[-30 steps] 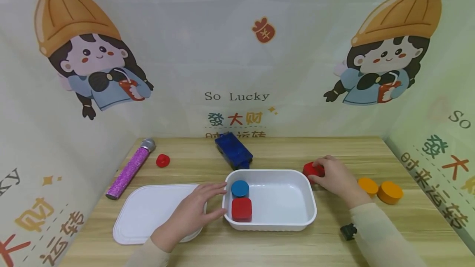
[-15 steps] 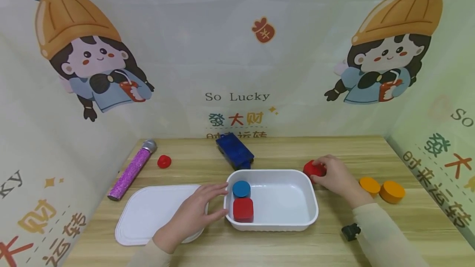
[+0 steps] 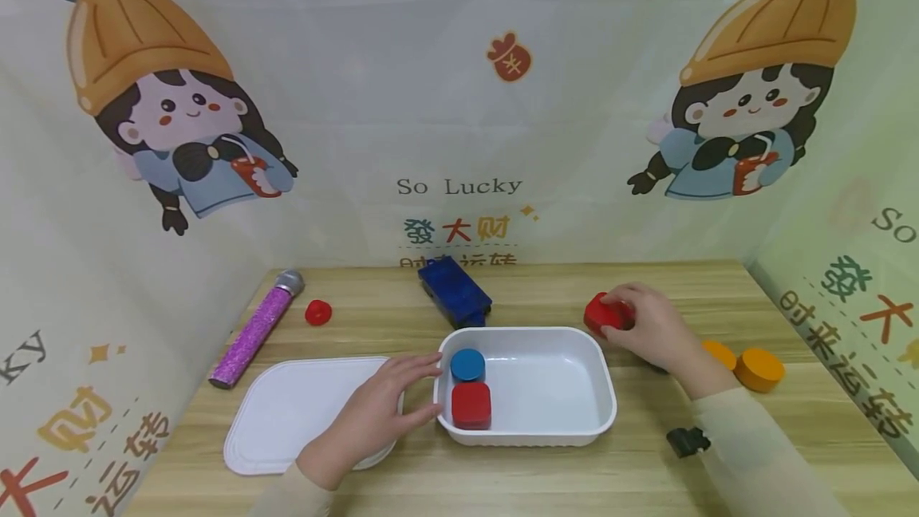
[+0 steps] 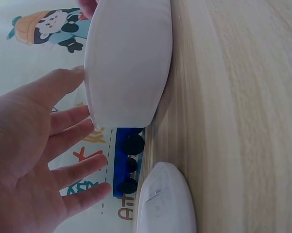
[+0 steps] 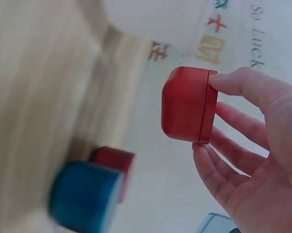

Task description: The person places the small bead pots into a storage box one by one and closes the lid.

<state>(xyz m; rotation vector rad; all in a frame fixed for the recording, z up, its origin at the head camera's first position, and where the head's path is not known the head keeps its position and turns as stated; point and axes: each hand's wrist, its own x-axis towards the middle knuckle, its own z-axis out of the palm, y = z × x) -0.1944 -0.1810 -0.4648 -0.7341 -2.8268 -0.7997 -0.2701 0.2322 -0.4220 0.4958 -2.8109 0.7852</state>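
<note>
My right hand [image 3: 656, 329] pinches a small red rounded box [image 5: 187, 104] between thumb and fingertips, held off the table behind the right end of a white container [image 3: 553, 389]. A seam runs round this box near one end. My left hand [image 3: 373, 405] rests its thumb and fingertips on the container's left rim, fingers fairly straight. Inside the container, at its left side, a blue round piece [image 3: 467, 365] lies behind a red rounded-square piece [image 3: 471, 405]. Below my right hand, the right wrist view shows a blurred blue cylinder [image 5: 85, 196] and another red piece [image 5: 114, 162].
A white lid [image 3: 287, 413] lies under and beside my left forearm. Farther back are a pink glitter microphone [image 3: 254, 333], a small red object [image 3: 318, 312] and a dark blue toy vehicle [image 3: 455, 291]. Orange round pieces [image 3: 759, 369] and a small black object [image 3: 688, 442] sit at right.
My right hand has lifted the red box slightly upward from where it stood at the container's right corner. My left hand has stayed on the rim.
</note>
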